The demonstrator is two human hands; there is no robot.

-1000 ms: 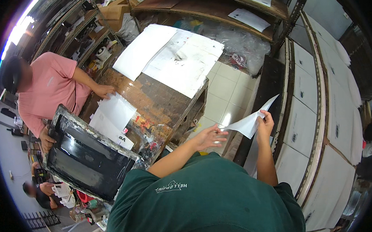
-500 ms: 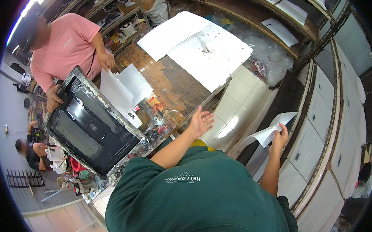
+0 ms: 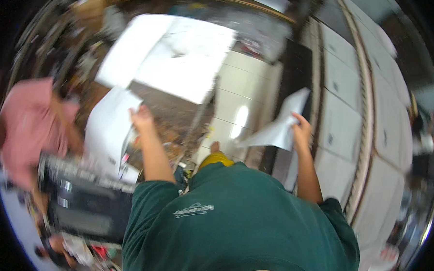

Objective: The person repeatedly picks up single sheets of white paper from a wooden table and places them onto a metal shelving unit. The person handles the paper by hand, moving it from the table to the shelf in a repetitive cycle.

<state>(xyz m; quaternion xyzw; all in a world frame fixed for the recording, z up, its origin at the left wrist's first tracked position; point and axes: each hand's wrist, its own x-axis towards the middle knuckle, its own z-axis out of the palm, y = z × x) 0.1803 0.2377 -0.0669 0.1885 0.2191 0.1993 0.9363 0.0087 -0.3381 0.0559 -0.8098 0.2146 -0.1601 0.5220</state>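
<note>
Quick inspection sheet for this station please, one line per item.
Surface: worn brown worktable, stained; large white sheets lie on it, one with a dark smudge.
Job's things: left sheet, white, by the table; right sheet, white, bent, held up; black framed screen at the table's near left.
Clutter: crumpled clear plastic beyond the table.
Grippers: bare hands; left hand at the left sheet's edge, grip blurred; right hand holds the right sheet.
Cables: nothing seen; picture partly blurred.
Surroundings: pink-shirted co-worker at left; white panels in rows at right.
</note>
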